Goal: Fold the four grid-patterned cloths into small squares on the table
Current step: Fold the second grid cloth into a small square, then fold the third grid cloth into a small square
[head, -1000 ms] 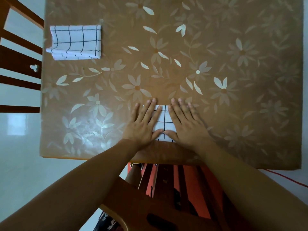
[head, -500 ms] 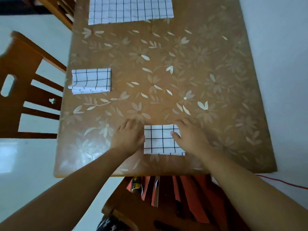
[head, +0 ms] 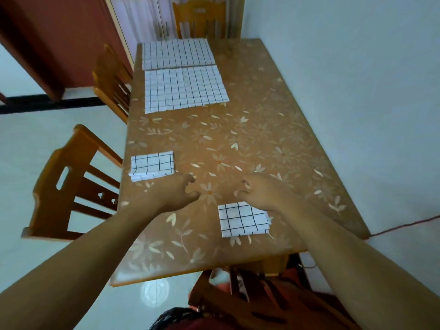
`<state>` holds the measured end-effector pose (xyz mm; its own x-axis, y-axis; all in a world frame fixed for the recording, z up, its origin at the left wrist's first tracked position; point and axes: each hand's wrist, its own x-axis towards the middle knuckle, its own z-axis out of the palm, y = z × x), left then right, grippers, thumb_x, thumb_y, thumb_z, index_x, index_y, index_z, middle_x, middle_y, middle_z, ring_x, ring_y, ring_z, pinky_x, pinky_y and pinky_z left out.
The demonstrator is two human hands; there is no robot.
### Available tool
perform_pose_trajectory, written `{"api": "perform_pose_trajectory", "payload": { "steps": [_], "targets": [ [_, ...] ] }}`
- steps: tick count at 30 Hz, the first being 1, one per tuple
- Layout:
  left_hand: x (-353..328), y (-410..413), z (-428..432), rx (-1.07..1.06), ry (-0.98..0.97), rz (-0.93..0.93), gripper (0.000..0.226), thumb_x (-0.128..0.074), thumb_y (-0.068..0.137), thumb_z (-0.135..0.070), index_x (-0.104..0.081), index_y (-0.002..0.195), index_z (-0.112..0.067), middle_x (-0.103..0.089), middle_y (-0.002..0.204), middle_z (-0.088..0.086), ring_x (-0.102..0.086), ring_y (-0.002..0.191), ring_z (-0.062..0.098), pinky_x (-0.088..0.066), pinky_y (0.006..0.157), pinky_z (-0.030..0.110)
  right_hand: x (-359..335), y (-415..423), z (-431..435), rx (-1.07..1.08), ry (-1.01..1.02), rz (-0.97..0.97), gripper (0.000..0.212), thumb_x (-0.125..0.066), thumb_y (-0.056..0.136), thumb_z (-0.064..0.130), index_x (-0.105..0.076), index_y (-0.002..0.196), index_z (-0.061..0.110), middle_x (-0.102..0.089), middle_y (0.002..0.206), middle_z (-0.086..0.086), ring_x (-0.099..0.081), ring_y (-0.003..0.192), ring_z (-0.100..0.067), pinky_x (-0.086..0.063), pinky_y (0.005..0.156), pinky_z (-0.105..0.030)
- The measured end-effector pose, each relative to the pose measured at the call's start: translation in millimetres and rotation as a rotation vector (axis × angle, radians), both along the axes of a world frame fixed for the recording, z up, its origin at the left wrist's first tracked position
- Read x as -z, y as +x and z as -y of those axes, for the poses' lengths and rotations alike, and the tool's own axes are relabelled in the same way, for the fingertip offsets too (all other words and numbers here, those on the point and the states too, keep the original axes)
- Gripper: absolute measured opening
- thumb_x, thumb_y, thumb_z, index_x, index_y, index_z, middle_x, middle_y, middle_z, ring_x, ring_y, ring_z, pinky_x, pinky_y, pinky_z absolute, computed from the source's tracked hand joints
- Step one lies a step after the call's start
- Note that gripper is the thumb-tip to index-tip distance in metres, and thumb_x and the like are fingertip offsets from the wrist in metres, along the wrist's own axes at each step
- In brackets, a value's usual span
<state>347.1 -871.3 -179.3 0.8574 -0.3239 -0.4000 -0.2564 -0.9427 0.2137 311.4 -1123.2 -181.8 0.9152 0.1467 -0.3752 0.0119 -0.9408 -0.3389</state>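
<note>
Nearest, a folded square [head: 242, 219] lies by the counter's [head: 262, 139] near edge, partly under the right wrist. Just beyond it, over the counter's middle, the left hand [head: 175, 195] and right hand [head: 259, 191] hover with fingers loosely curled, holding nothing. A second square [head: 152, 165] sits at the counter's left edge, and at the counter's far end the nearer cloth [head: 184, 90] lies flat straight ahead, long axis across the counter and toward its left side, so the left hand looks slightly closer, with the farther cloth [head: 177, 54] just behind; no writing is readable.
</note>
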Motion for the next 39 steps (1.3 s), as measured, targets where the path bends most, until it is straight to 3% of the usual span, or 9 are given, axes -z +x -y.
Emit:
{"api": "perform_pose_trajectory", "payload": {
  "steps": [3, 7, 11, 15, 17, 19, 29, 32, 39],
  "targets": [
    [-16, -9, -17, -0.017, -0.100, -0.005, 0.059, -0.060, 0.096, -0.051, -0.052, 0.144, -0.019, -0.057, 0.141, 0.006, -0.056, 0.125, 0.023, -0.042, 0.099, 0.032, -25, -12, -9, 0.059, 0.099, -0.011, 0.042, -0.061, 0.096, 0.046, -0.060, 0.131, 0.021, -0.062, 0.120, 0.002, -0.059, 0.113, -0.020, -0.049, 0.094, -0.038],
    [-32, -29, -37, -0.034, -0.160, 0.018, 0.061, -0.062, 0.094, -0.054, -0.051, 0.145, -0.022, -0.057, 0.140, 0.004, -0.058, 0.119, 0.020, -0.047, 0.096, 0.033, -45, -28, -15, 0.033, 0.108, 0.066, 0.041, -0.064, 0.094, 0.046, -0.064, 0.119, 0.014, -0.066, 0.109, -0.001, -0.064, 0.103, -0.024, -0.051, 0.090, -0.040],
    [-42, -63, -52, -0.087, -0.123, 0.057, 0.064, -0.057, 0.094, -0.058, -0.048, 0.147, -0.024, -0.050, 0.148, 0.004, -0.052, 0.130, 0.023, -0.044, 0.106, 0.038, -58, -50, -29, -0.044, 0.038, 0.108, 0.039, -0.064, 0.095, 0.040, -0.062, 0.119, 0.010, -0.066, 0.106, -0.003, -0.062, 0.098, -0.026, -0.051, 0.084, -0.040],
    [-43, -106, -67, -0.134, -0.064, 0.090, 0.064, -0.056, 0.091, -0.064, -0.051, 0.144, -0.028, -0.043, 0.156, 0.003, -0.042, 0.141, 0.025, -0.036, 0.116, 0.051, -48, -71, -42, -0.085, 0.030, 0.074, 0.044, -0.060, 0.092, 0.056, -0.061, 0.119, 0.021, -0.061, 0.111, 0.008, -0.060, 0.105, -0.022, -0.052, 0.088, -0.042],
    [-41, -129, -79, -0.173, -0.061, 0.052, 0.063, -0.059, 0.093, -0.060, -0.051, 0.145, -0.027, -0.036, 0.160, 0.003, -0.038, 0.144, 0.025, -0.037, 0.116, 0.046, -45, -81, -58, -0.150, 0.017, 0.060, 0.045, -0.058, 0.094, 0.055, -0.062, 0.127, 0.024, -0.059, 0.124, 0.005, -0.056, 0.112, -0.020, -0.046, 0.086, -0.036],
    [-41, -150, -96, -0.218, -0.067, 0.004, 0.063, -0.059, 0.093, -0.058, -0.048, 0.147, -0.027, -0.037, 0.160, 0.001, -0.044, 0.141, 0.025, -0.042, 0.107, 0.039, -46, -92, -81, -0.205, 0.044, 0.053, 0.045, -0.059, 0.096, 0.051, -0.058, 0.133, 0.025, -0.060, 0.116, 0.008, -0.055, 0.104, -0.018, -0.041, 0.082, -0.033],
    [-64, -220, -237, -0.325, -0.054, 0.057, 0.061, -0.056, 0.096, -0.056, -0.049, 0.147, -0.023, -0.052, 0.146, 0.004, -0.056, 0.126, 0.024, -0.049, 0.100, 0.036, -69, -130, -246, -0.371, -0.039, 0.082, 0.057, -0.057, 0.091, 0.056, -0.054, 0.139, 0.026, -0.059, 0.138, -0.002, -0.059, 0.120, -0.027, -0.051, 0.094, -0.041],
    [-67, -231, -311, -0.352, -0.040, 0.088, 0.063, -0.055, 0.095, -0.059, -0.048, 0.148, -0.025, -0.050, 0.149, 0.003, -0.054, 0.128, 0.025, -0.048, 0.105, 0.040, -71, -131, -320, -0.405, -0.034, 0.112, 0.036, -0.058, 0.091, 0.056, -0.061, 0.116, 0.030, -0.062, 0.120, 0.001, -0.060, 0.111, -0.026, -0.049, 0.086, -0.039],
    [-63, -242, -486, -0.434, 0.026, 0.047, 0.066, -0.052, 0.096, -0.061, -0.042, 0.151, -0.026, -0.042, 0.153, 0.001, -0.052, 0.131, 0.027, -0.045, 0.106, 0.043, -69, -129, -505, -0.502, -0.069, 0.087, 0.059, -0.053, 0.097, 0.059, -0.050, 0.146, 0.024, -0.059, 0.142, -0.001, -0.062, 0.120, -0.024, -0.056, 0.096, -0.041]
  ]
}}
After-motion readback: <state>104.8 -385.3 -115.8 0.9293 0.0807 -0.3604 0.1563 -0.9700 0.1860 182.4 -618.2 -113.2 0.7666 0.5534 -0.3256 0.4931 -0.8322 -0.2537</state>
